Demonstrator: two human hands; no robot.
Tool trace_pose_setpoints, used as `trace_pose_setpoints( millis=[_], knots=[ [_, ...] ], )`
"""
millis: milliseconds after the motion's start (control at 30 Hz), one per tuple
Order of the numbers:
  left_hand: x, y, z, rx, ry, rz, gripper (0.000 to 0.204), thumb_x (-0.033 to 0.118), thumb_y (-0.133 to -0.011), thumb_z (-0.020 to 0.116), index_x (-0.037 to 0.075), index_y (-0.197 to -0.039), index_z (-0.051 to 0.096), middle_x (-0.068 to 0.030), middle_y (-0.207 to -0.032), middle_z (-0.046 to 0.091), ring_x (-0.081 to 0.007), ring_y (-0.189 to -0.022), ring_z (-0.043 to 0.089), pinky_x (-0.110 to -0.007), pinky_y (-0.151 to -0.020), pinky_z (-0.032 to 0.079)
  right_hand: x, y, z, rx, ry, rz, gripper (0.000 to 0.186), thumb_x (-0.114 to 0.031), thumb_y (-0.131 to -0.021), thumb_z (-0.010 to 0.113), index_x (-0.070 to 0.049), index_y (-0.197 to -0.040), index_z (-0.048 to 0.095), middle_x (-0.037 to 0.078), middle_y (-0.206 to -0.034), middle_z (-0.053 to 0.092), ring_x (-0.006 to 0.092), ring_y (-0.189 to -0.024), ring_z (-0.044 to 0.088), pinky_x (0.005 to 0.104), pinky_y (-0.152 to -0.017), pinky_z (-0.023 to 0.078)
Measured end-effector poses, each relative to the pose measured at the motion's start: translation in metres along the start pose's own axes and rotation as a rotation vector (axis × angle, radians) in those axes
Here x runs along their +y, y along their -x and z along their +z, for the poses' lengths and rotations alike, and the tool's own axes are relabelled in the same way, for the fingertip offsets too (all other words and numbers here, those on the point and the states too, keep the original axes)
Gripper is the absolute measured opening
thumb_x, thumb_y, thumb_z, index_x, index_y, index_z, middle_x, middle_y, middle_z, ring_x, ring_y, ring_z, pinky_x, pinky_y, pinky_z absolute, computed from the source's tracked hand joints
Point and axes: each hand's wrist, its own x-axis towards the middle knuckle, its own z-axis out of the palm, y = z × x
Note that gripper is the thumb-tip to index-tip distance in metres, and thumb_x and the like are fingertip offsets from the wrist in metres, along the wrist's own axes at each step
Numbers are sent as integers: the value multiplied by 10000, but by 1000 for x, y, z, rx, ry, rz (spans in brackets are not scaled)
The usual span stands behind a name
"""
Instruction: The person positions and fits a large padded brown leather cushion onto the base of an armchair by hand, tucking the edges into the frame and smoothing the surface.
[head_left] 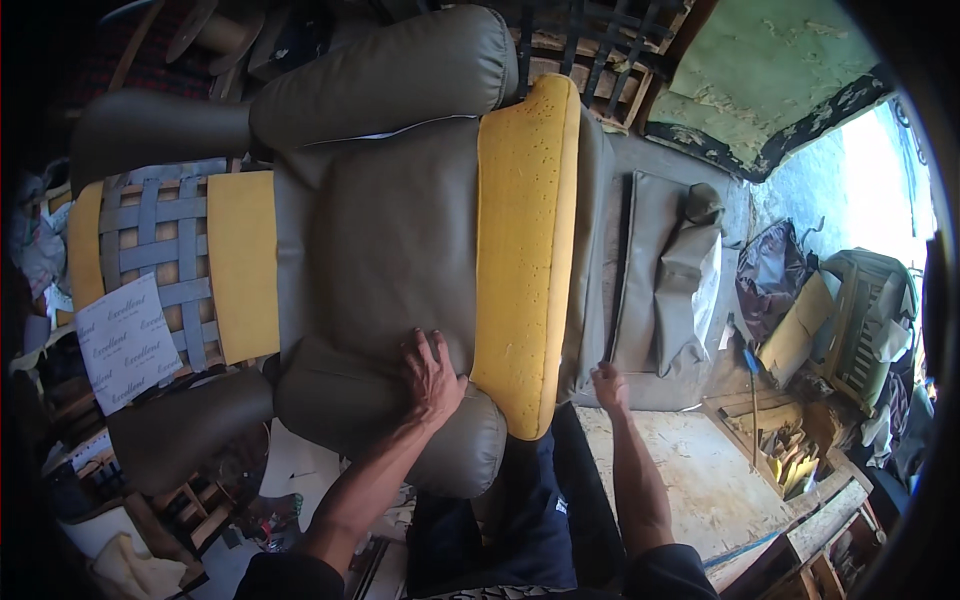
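An armchair lies before me, its seat [395, 230] wrapped in dark grey-brown leatherette. Along the seat's right edge, a strip of yellow foam [525, 250] is exposed. My left hand [434, 382] rests with spread fingers where the seat meets the near padded armrest [400, 430]. To the right of the foam hangs a leatherette flap [594, 240], and my right hand [610, 386] is closed on its near lower edge. The far padded armrest [385, 75] runs along the top of the seat.
Woven webbing [155, 235] spans the frame at left, with a printed white sheet [128, 343] over it. Folded leatherette pieces [665, 280] lie at right, beyond a pale worktop [665, 470]. A wooden box of scraps [795, 460] stands far right.
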Motion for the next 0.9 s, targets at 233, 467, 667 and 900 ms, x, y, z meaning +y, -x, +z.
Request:
trace_pose_setpoints(
  millis=[233, 467, 667, 900],
  knots=[
    [-21, -31, -26, 113, -358, 837, 396, 202, -820, 681, 142, -1206, 613, -143, -1533, 334, -376, -1450, 254, -632, -1140, 275, 15, 1, 22, -121, 67, 42, 480, -337, -881, 652, -34, -1251, 617, 183, -1075, 718, 356, -1056, 670, 421, -934, 506],
    [-36, -71, -110, -146, -388, 987, 126, 45, -778, 574, 95, -884, 618, -80, -730, 602, -272, -745, 630, -450, -907, 464, 95, -129, 4, 195, 143, -61, 301, -278, -888, 586, -82, -1097, 678, 247, -1014, 694, 418, -987, 665, 472, -864, 527],
    [-214, -61, -194, 159, -395, -106, 267, 79, -901, 598, -17, -1141, 529, -308, -1062, 637, -486, -1021, 604, -517, -854, 484, 92, -219, 44, 233, 211, 158, 643, -215, -882, 594, -133, -1477, 361, 220, -1453, 415, 447, -1313, 434, 525, -992, 472],
    [-202, -16, -119, 125, -452, 31, 499, 59, -894, 595, -44, -1363, 457, -270, -1364, 510, -425, -1278, 494, -465, -1093, 371, 158, -273, 44, 438, 460, 158, 609, -133, -970, 451, -208, -1542, 256, 215, -1562, 309, 480, -1307, 449, 555, -953, 513]
  ],
)
